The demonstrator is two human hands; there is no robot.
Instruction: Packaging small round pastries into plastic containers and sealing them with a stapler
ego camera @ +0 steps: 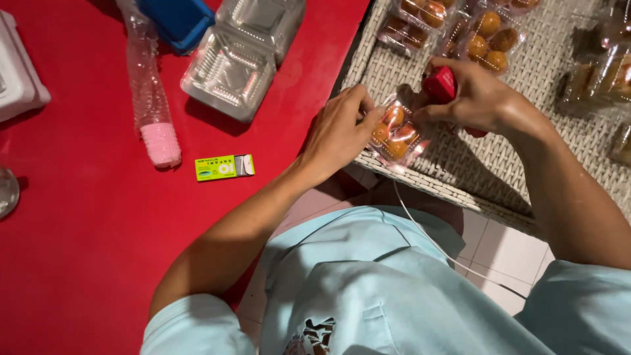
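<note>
A small clear plastic pouch of round orange-brown pastries point(396, 133) lies at the near edge of a pale woven wicker tray point(394, 72), its film glossy and crinkled, with several glazed balls showing through. The left hand point(342, 131) closes its grip on the pouch's left side, fingertips pinching the film. The right hand point(476, 98) is wrapped in a closed grip around a small red plastic stapler point(440, 84), held just above the pouch's upper right corner; whether the stapler touches the film cannot be told. Farther back on the wicker tray lie more sealed clear pouches of the same orange pastries point(490, 36), set in loose rows, some blurred at the right edge. To the left spreads a smooth, glossy red tabletop point(85, 230). On it rests a small flat rectangular box in yellow-green with a white end point(225, 167), lying well apart from the hands. Beyond it lies a long clear plastic sleeve holding a stack of pink pleated paper cups point(152, 98), the ribbed pink stack at its near end. Beside that sits an open clear hinged plastic container point(240, 52) with moulded ridges, and behind it a blue plastic object point(176, 20). The person wears a pale blue shirt point(368, 283).
</note>
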